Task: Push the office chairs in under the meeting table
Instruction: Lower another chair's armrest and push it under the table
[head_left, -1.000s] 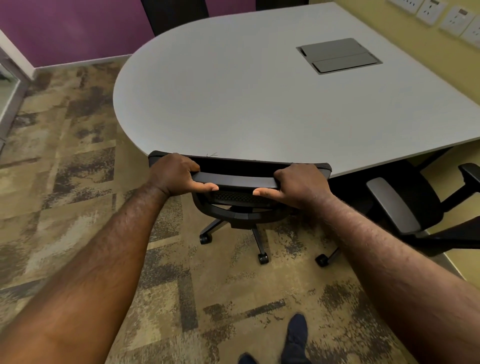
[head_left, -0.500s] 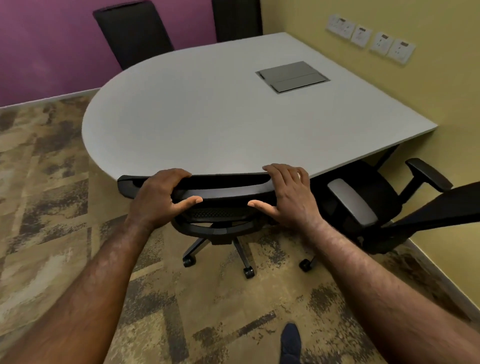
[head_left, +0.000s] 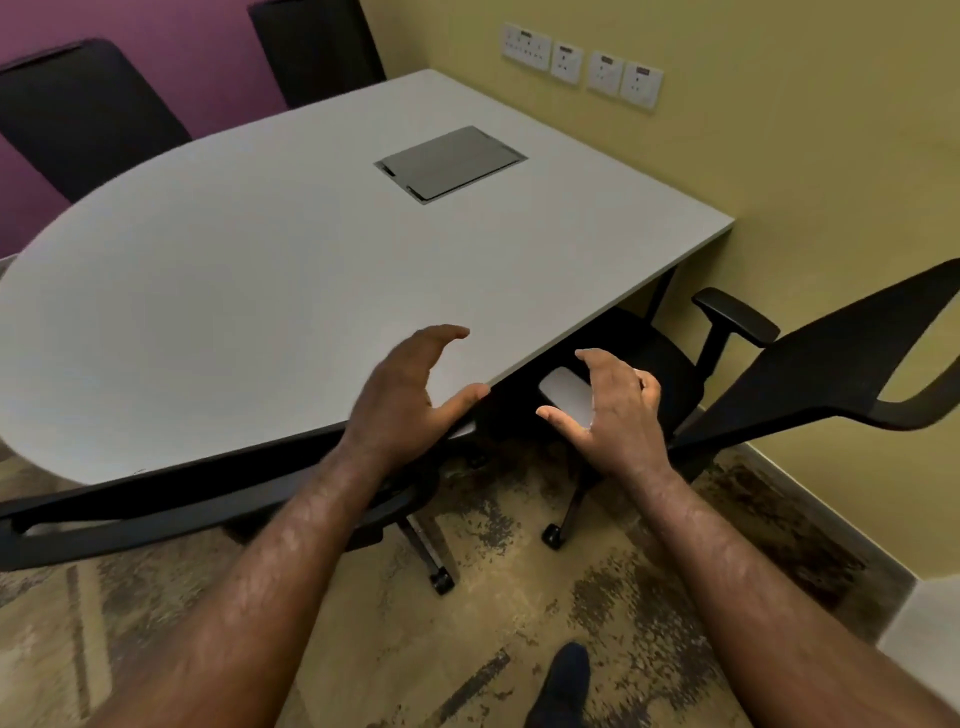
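Observation:
A grey meeting table (head_left: 260, 291) with a rounded left end fills the middle of the view. A black office chair (head_left: 156, 509) sits tucked against its near edge, only its backrest top and wheeled base showing. My left hand (head_left: 410, 400) hovers open above that backrest's right end, touching nothing. My right hand (head_left: 608, 410) is open in the air, fingers spread, in front of a second black chair (head_left: 831, 374). That chair stands out from the table at the right, angled, its seat partly under the table corner.
Two more black chairs (head_left: 88, 114) (head_left: 317, 52) stand at the far side against the purple wall. A yellow wall with sockets (head_left: 582, 65) runs close along the right. A grey cable hatch (head_left: 449, 162) is set in the tabletop. My shoe (head_left: 566, 680) is on the patterned carpet.
Both hands have let go of the near chair's backrest and lifted off, fingers spread. My view has swung right toward the second chair.

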